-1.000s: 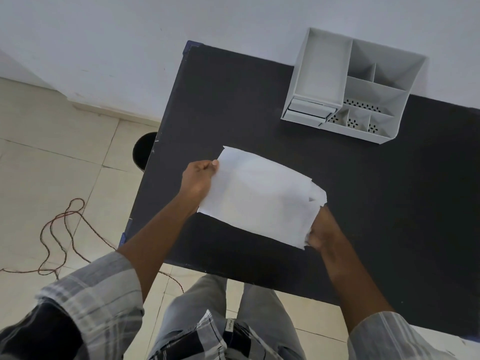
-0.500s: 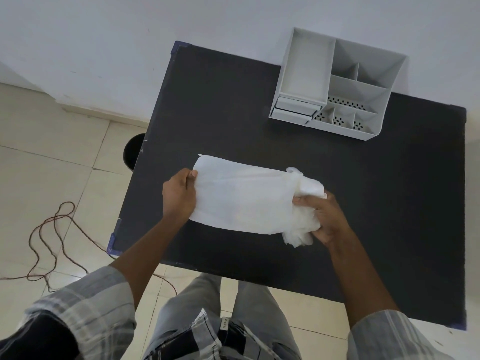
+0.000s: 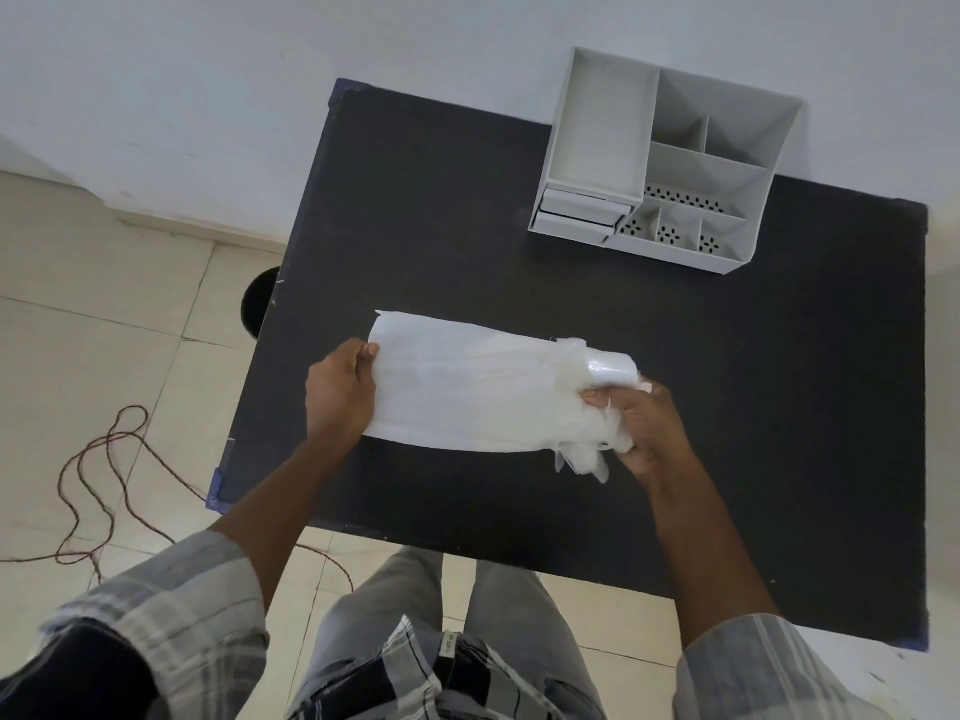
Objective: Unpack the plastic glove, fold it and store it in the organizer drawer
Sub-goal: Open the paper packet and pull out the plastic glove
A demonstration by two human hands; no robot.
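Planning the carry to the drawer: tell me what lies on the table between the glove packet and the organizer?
Nothing: the head view shows only bare black table between the white packet and the grey organizer.

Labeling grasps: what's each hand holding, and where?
Left hand pinches the paper packet at its closed end; right hand grips the plastic glove emerging from the open end.

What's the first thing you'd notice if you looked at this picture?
Most likely the white paper packet held over the middle of the black table, bright against the dark top. The left hand grips its left end, while the right hand grips crinkly clear plastic glove coming out of the right end. Next, the grey organizer at the table's far edge by the wall, with its small drawers facing the person.
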